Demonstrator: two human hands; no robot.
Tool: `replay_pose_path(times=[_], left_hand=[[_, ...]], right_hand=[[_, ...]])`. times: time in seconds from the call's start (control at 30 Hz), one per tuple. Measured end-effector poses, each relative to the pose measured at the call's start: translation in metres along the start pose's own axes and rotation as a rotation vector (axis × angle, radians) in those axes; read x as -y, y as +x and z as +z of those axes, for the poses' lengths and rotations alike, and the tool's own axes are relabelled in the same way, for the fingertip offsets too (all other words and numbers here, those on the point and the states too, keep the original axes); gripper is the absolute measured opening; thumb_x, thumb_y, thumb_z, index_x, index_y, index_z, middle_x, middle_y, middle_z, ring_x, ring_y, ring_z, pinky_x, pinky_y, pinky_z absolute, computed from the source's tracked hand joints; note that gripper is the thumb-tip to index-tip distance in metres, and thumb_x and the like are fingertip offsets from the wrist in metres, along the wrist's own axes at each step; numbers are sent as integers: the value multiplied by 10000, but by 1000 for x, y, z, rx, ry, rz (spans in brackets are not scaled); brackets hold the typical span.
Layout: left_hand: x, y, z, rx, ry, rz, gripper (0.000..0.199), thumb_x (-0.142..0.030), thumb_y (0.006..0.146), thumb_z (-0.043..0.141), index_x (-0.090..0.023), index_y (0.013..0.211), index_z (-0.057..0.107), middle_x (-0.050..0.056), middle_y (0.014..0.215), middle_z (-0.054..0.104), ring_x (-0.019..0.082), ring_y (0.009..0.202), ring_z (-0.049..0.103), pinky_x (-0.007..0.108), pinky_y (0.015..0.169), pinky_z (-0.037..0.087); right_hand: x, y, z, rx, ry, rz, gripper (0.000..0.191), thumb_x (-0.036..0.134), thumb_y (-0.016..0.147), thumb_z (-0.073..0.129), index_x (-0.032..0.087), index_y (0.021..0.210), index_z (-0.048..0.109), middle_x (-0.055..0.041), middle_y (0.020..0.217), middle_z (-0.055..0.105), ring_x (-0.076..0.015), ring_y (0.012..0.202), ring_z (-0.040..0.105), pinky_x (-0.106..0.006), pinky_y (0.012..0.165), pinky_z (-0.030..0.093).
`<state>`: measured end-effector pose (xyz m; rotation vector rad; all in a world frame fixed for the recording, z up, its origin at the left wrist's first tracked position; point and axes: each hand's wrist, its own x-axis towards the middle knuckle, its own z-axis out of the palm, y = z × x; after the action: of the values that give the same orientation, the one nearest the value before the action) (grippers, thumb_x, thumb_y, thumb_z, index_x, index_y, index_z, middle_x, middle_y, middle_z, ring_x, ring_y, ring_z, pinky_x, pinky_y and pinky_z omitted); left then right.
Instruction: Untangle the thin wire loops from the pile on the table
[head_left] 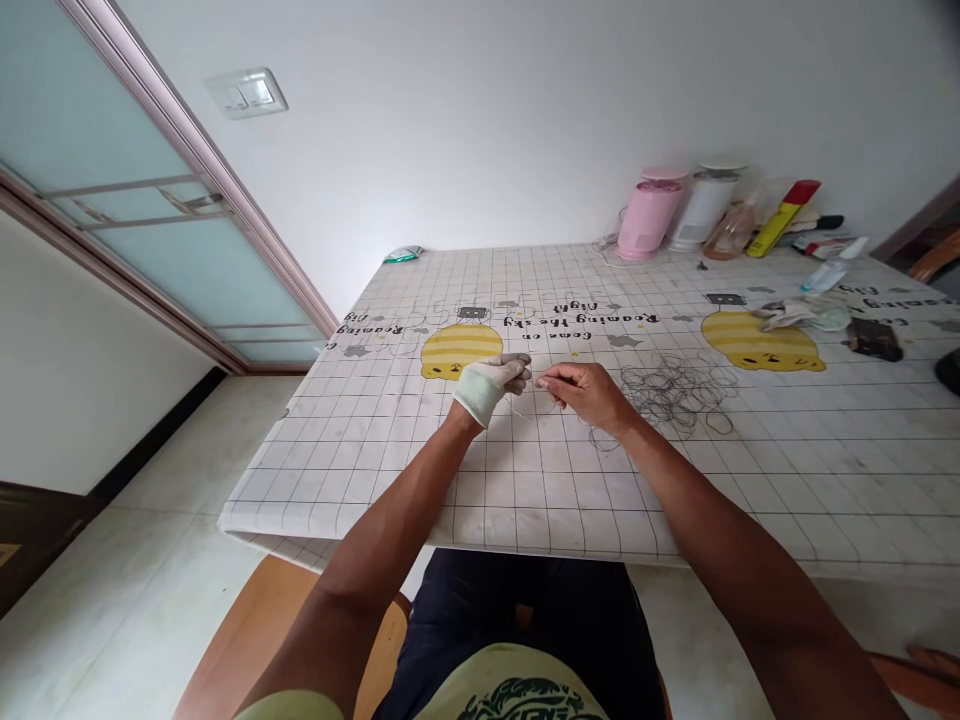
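My left hand [502, 380], in a pale knitted glove with grey fingers, is closed in a pinch above the checked tablecloth. What sits between its fingertips is too fine to make out, and a thin pale strand [516, 409] shows just below it. Close by on the right, my bare right hand [581, 390] has thumb and forefinger pressed together on a thin wire, which is faint in the view. Beside and beyond the right wrist lies a loose tangle of thin dark wire loops [675, 395], partly behind my forearm.
The tablecloth [337, 480] has printed yellow bears. Toward the back right stand a pink device [651, 215], a white device [703, 210], a bottle [731, 230] and a yellow-red can [782, 220]. Another glove [806, 312] and a dark object [875, 340] lie at right. A green packet [403, 254] lies back left.
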<state>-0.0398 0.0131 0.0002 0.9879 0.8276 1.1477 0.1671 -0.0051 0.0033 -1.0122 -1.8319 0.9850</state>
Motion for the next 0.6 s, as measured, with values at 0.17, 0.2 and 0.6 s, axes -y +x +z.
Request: replay_pose_path(times=[0.17,0.2,0.6], left_hand=[[-3,-4,6,-25,25,64,322,-318,785,822,-96,1008,751,70,818,710,125,661,597,303,690,456],[-3,-4,6,-25,25,71,332,-326,781,828,-97,1009,752,71,822,710,125,659,596,302,688,458],[18,10,-14,-282,118,7,450,-540,978,623,-134,806,715,76,671,643,143,564,500,309,582,374]], right_hand=[[1,1,-2,11,132,16,326,520,920,704,204,880,772,4,651,613,-140,574,551,-282,541,485],[1,1,-2,5,132,15,326,523,921,702,207,886,774,5,651,612,-140,572,547,-284,539,479],[8,-1,-10,-211,-59,-53,307,507,947,677,224,873,771,-31,708,673,-175,614,601,-298,524,479]])
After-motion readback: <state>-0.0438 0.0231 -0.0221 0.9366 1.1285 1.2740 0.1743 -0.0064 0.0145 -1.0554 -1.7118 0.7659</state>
